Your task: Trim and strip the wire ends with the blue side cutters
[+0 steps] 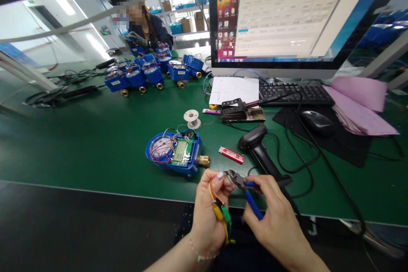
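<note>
My left hand [208,208] is closed, pinching thin red and yellow wires that end in yellow and green clips [222,213] hanging below the fingers. My right hand [276,216] is closed on blue-handled cutters [244,189], whose jaws meet the wire end at my left fingertips. Both hands hover over the front edge of the green table [95,136]. Just beyond them lies an open blue water meter [177,151] with a circuit board, loose wires and a brass fitting.
A black barcode scanner [259,151], a red lighter [231,154], a solder spool [191,118] and a soldering iron stand [242,111] lie ahead. Keyboard [295,93], mouse [317,122], monitor [287,12] and pink papers [363,106] are right. Several blue meters [153,72] sit before a seated person [140,21] at back.
</note>
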The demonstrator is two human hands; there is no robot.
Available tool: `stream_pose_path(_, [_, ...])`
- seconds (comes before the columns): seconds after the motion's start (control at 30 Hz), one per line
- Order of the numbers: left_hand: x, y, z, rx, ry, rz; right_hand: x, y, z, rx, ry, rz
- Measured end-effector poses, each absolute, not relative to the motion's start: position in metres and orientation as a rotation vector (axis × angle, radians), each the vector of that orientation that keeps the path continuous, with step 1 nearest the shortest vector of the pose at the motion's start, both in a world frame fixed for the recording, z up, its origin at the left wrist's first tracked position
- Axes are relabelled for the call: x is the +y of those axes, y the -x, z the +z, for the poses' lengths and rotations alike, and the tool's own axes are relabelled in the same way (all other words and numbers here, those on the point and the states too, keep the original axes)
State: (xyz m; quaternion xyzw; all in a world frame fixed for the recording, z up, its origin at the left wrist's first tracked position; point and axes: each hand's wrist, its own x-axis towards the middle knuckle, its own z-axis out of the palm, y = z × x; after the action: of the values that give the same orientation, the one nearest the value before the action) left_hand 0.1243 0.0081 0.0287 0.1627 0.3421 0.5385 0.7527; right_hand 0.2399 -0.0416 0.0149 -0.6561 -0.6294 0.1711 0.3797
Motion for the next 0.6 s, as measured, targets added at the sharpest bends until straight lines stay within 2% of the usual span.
stream_pose_path(0.6, [0.0076,-0.1241,0.0295,0.741,-0.368,1.166,-0.0406,-0.2423,0.0104,-1.615,1.664,0.329])
